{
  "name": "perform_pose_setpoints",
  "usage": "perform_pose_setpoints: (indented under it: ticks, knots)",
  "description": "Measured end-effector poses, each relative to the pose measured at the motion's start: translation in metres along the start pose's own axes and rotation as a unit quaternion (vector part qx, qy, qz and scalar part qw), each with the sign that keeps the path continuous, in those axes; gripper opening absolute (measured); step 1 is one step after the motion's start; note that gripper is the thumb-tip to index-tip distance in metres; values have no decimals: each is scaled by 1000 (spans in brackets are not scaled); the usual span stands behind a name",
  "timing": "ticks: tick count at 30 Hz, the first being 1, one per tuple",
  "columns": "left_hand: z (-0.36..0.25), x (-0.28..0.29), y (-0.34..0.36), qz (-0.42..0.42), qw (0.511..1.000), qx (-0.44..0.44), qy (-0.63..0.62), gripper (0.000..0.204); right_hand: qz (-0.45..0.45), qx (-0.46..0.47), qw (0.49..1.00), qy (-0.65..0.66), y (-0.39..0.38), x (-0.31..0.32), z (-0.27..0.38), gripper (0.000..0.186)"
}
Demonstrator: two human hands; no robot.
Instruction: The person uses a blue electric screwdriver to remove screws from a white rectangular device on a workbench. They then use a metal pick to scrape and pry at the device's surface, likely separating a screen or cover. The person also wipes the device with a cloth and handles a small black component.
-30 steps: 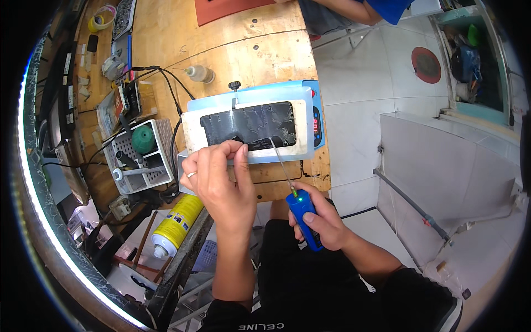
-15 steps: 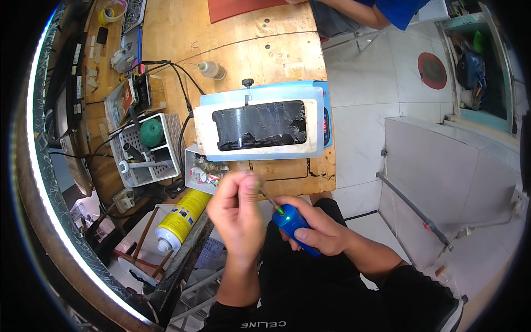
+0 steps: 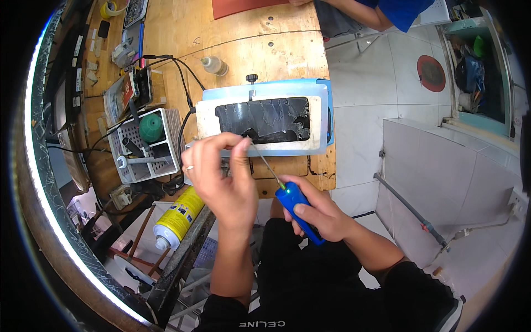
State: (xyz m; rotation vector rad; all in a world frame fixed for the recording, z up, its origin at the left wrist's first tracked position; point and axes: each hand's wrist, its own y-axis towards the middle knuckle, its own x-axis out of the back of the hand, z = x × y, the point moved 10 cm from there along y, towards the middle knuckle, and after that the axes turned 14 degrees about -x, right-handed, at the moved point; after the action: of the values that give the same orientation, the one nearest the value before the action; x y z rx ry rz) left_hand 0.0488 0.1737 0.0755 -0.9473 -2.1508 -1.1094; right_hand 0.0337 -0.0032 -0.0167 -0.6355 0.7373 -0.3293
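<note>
The pad (image 3: 316, 119) sat at the table's (image 3: 276, 61) near right corner, with the screen (image 3: 263, 117) on it. Behind the pad was the bottle (image 3: 217, 66); farther back lay the mat (image 3: 243, 6). Left of the pad stood the basket (image 3: 173, 138), the ball (image 3: 151, 128) inside.

On the wooden bench (image 3: 282, 63), a white basket (image 3: 172, 124) holds a round green thing (image 3: 151, 128) and a wrench (image 3: 141, 160), with a small bottle (image 3: 214, 66) farther off, a black cable (image 3: 181, 75) passing between the two, and a red mat (image 3: 243, 6) at the top of the view. A yellow can (image 3: 180, 217) is near the basket (its white end toward the lower left), while a bright strip (image 3: 29, 138) curves down the left side. To the right, a red disc (image 3: 431, 73) lies on the pale floor (image 3: 362, 133), and a grey pipe (image 3: 412, 211) slants below it.
</note>
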Motion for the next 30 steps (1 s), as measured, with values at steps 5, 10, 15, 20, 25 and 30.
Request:
perform_pose_setpoints:
  ticks: [5, 10, 15, 20, 25, 30]
  knots:
    - [9, -21, -11, 76, 992, 23, 94, 10, -14, 2, 997, 74, 9, 7, -8, 61]
    - [-1, -18, -3, 86, 988, 4, 129, 11, -24, 26, 998, 59, 6, 8, -5, 60]
    - [-2, -18, -2, 95, 987, 4, 129, 10, -34, 27, 997, 64, 5, 12, -6, 66]
    - [0, -19, -2, 99, 987, 8, 128, 10, -33, 27, 995, 89, 1, 13, -9, 66]
    - [1, -20, -2, 109, 987, 15, 115, 11, -35, 24, 992, 118, -3, 16, -12, 68]
    - [2, -20, -2, 112, 988, 17, 109, 11, -39, 16, 991, 123, -6, 18, -16, 68]
